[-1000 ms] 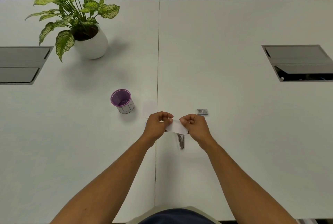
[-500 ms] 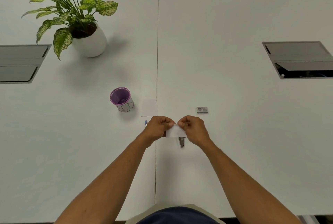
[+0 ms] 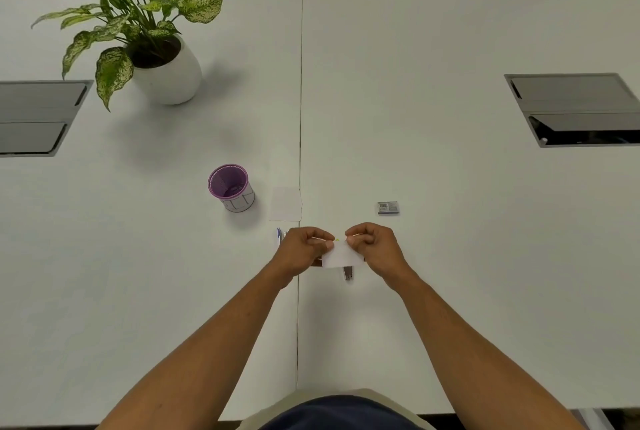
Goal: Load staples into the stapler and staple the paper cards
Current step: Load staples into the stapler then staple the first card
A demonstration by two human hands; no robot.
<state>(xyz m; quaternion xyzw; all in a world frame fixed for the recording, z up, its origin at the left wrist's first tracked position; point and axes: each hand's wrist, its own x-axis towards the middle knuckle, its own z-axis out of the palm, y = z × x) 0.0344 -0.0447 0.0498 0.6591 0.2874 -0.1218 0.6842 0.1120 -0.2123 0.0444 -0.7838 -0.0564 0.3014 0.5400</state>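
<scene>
- White table (image 3: 433, 118): potted plant (image 3: 152, 59) at far left, purple cup (image 3: 231, 188) nearer, spare card (image 3: 286, 204) beside it.
- Left hand (image 3: 304, 251) and right hand (image 3: 375, 248): fingers curled, each pinching one end of a white paper card (image 3: 341, 255).
- Stapler (image 3: 348, 272): on the table, partly hidden under the card.
- Staple box (image 3: 388, 207): just beyond the right hand.

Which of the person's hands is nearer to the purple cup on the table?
Left. The left hand is just right of and nearer the camera than the purple cup; the right hand lies farther right, beyond the paper card.
</scene>
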